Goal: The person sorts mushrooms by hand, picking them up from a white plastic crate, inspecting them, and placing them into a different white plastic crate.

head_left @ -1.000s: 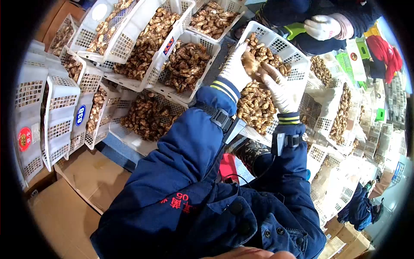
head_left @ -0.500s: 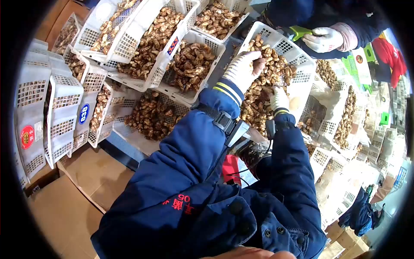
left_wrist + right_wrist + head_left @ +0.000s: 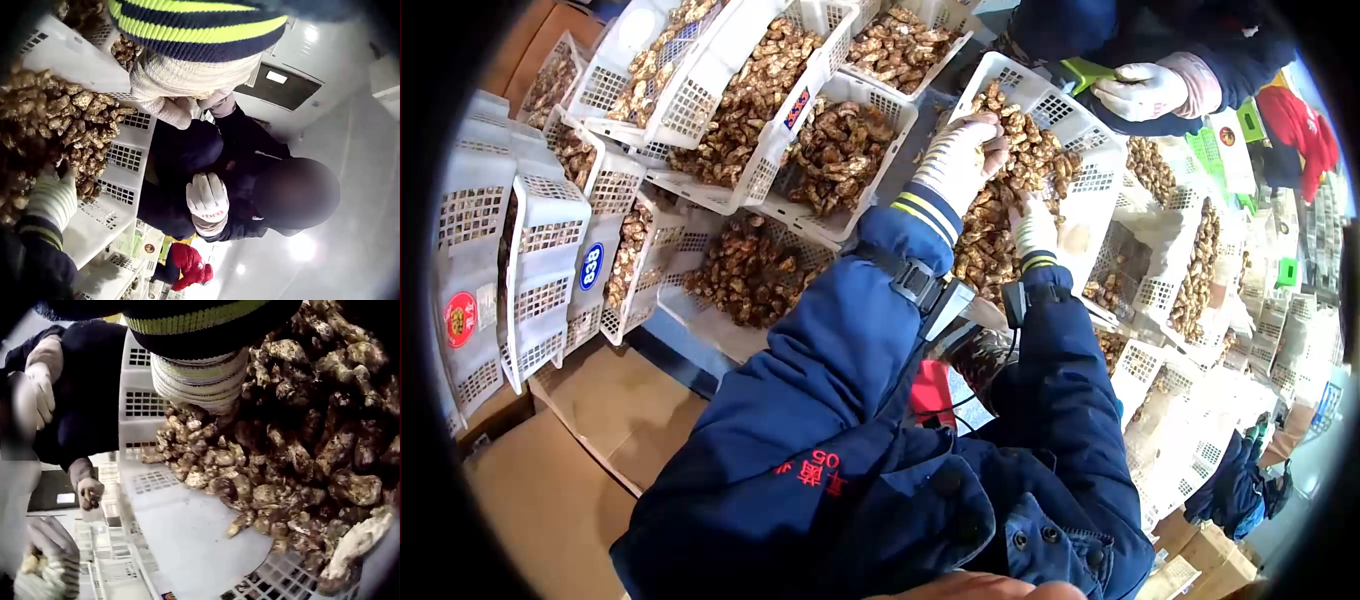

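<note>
A white perforated crate (image 3: 1100,165) in front of me holds a heap of brown, knobbly mushrooms (image 3: 990,250). My left hand (image 3: 955,165), in a striped glove, is raised over the crate's left side with its fingers curled. In the right wrist view that left hand (image 3: 53,565) grips a small pale mushroom (image 3: 29,563). My right hand (image 3: 1035,228) reaches down into the heap, and the left wrist view shows its glove (image 3: 53,197) among the mushrooms. Its fingertips are hidden there, so I cannot tell whether they hold one.
More crates of mushrooms (image 3: 840,150) stand to the left, some tilted and stacked, and others (image 3: 1195,270) to the right. Across the crate a person's gloved hand (image 3: 1140,92) is beside a green handle (image 3: 1085,75). Cardboard (image 3: 550,500) lies at lower left.
Both hands were together at a brown mushroom above the crate. My right hand then came away and down into the heap, while my left hand stayed raised over the left side.
</note>
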Demonstrator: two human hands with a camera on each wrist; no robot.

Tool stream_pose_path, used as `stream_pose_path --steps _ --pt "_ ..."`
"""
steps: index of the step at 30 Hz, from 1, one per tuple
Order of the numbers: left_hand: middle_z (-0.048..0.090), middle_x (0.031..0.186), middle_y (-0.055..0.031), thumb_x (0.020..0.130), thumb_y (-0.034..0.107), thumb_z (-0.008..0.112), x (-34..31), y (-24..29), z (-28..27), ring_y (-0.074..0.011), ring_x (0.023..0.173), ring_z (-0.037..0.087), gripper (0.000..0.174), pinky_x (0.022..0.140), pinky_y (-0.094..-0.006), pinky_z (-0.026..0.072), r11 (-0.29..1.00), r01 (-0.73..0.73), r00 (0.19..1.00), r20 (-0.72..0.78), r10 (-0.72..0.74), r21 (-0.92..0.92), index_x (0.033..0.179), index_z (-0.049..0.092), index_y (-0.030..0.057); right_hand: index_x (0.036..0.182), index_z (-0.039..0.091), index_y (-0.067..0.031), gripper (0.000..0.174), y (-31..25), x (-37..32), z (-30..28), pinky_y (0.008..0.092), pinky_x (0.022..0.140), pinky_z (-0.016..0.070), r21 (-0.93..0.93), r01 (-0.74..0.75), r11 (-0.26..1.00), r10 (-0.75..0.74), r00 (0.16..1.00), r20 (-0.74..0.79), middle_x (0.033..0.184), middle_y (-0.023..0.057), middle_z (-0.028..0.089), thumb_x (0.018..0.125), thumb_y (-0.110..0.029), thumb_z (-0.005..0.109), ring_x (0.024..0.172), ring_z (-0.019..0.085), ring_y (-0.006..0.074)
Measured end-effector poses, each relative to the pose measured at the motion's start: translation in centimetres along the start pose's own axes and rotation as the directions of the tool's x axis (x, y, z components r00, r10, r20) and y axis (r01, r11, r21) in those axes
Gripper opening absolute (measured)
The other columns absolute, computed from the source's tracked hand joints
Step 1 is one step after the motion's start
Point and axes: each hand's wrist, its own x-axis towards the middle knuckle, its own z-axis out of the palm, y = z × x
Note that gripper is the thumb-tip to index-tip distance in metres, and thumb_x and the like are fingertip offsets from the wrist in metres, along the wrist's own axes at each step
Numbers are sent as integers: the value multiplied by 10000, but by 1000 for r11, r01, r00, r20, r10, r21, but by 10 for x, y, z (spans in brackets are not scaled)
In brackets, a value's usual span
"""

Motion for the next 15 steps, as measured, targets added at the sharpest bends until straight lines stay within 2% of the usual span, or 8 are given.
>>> stream_pose_path --steps 2,4,5,7,8,10,12,15 --pt "630 947 -78 899 80 557 -4 3 5 -191 866 619 152 793 -307 540 1000 20 1000 -1 -20 10 1036 605 35 1206 544 -83 444 -29 6 -12 422 835 484 -270 77 960 -19 978 210 1111 196 601 789 -174 665 952 591 368" --pt "632 932 -80 900 84 560 -6 5 6 -190 851 621 150 789 -300 537 1000 24 1000 -21 -23 14 1031 605 28 1189 569 -121 420 -21 12 1 422 781 497 -365 182 913 -110 972 208 968 177 634 793 -213 677 915 611 356" --pt "632 929 -79 900 85 562 -5 5 5 -189 849 621 149 788 -298 536 1000 20 1000 -21 -20 8 1030 605 28 1150 588 -108 394 -20 20 0 411 770 498 -192 31 981 20 966 256 958 181 639 787 -231 680 895 618 352" --pt "632 930 -77 899 88 566 -6 5 4 -185 846 620 148 788 -292 530 1000 7 1000 -7 -7 3 1028 607 28 1062 616 -75 334 -17 26 -6 383 753 498 -147 -42 988 85 949 304 929 180 651 792 -262 672 839 628 324" --pt "631 931 -76 900 88 564 -5 3 4 -184 844 620 151 789 -293 530 1000 16 1000 -2 -16 5 1033 605 28 1013 625 -53 308 -31 28 -26 368 746 497 -270 54 961 28 956 291 908 174 657 802 -275 662 802 632 299" --pt "630 935 -75 901 86 562 -2 3 1 -183 841 621 156 790 -297 531 1000 25 1000 3 -25 5 1041 601 29 1058 622 -37 295 -34 34 -52 323 765 481 120 -216 969 171 936 308 925 114 656 823 -209 670 814 598 192" --pt "628 937 -68 894 72 564 -6 4 3 -180 835 623 155 794 -302 530 999 23 1000 20 -23 23 1038 600 29 1129 615 -21 349 22 35 -48 276 818 457 567 -328 756 214 941 260 1004 71 647 820 -162 698 907 567 140" --pt "630 947 -64 878 57 576 -6 1 4 -183 848 626 159 807 -319 528 996 33 998 60 -38 85 1033 608 40 1293 510 3 517 7 38 -91 235 821 443 753 -367 547 211 930 300 1074 63 609 836 -151 699 908 537 108"
